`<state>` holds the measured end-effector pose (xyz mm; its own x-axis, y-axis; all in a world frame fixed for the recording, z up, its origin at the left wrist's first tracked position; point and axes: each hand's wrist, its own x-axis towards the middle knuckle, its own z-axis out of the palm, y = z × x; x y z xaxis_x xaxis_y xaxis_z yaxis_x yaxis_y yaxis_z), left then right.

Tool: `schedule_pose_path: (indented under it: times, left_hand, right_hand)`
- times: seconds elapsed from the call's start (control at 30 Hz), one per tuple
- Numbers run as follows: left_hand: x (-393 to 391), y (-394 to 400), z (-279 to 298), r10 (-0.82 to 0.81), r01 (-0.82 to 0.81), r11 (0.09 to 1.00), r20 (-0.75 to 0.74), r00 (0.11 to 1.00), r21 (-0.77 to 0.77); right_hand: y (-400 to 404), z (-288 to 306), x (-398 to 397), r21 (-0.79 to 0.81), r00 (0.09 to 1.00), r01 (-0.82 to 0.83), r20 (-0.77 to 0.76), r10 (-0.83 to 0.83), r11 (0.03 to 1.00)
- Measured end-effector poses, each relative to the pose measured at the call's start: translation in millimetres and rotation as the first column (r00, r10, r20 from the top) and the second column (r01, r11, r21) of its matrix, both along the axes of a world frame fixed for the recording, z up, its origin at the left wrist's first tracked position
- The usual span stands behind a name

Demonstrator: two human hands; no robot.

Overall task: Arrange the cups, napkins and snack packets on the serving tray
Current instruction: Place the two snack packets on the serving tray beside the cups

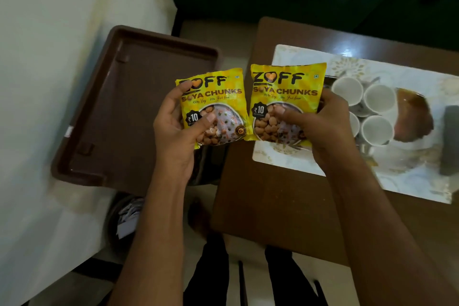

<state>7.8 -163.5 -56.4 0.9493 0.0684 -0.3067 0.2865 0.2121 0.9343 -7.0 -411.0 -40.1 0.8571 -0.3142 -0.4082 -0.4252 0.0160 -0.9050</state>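
Observation:
My left hand (pixel 173 129) grips a yellow soya chunks packet (pixel 218 97) by its lower left corner, held up over the gap between the two tables. My right hand (pixel 323 126) grips a second, identical yellow packet (pixel 285 92) beside it, over the left end of the patterned white serving tray (pixel 285 159). Several white cups (pixel 378 97) stand clustered on that tray, just right of my right hand. Something glossy brown (pixel 412 117) lies behind the cups; I cannot tell what it is.
The serving tray rests on a dark wooden table (pixel 260 206). A brown plastic tray-like lid (pixel 139 112) lies to the left on a pale surface. A dark bin (pixel 124 218) with white scraps stands on the floor below it. A grey block (pixel 450 141) sits at the tray's right end.

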Motion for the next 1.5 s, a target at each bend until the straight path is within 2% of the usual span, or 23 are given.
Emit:
schedule_pose_path:
  times: [0.27,0.43,0.8,1.13,1.4,1.5]
  left_hand:
    - [3,-90,5,-0.111,0.111,0.994,-0.024,0.994,0.002]
    - [8,-131,4,-0.143,0.146,0.987,-0.042,0.989,0.061]
    - [16,-155,-15,-0.143,0.158,0.969,-0.091,0.986,0.19]
    - [13,-167,-44,-0.192,0.224,0.928,-0.133,0.972,0.298]
    - [13,-173,-57,-0.143,0.201,0.904,-0.177,0.974,0.377]
    - [12,-177,-53,-0.155,0.209,0.858,-0.152,0.976,0.47]
  right_hand:
    - [-92,8,-28,-0.073,0.986,0.158,0.058,-0.154,0.985]
    - [-150,6,-48,-0.101,0.97,0.239,0.071,-0.233,0.966]
    - [-243,-6,-86,-0.159,0.953,0.297,-0.016,-0.303,0.941]
    - [-262,-40,-79,-0.24,0.955,0.231,-0.13,-0.267,0.943]
    - [-259,-57,-66,-0.219,0.94,0.227,-0.205,-0.272,0.949]
    - [-256,-57,-66,-0.281,0.942,0.213,-0.196,-0.273,0.936]
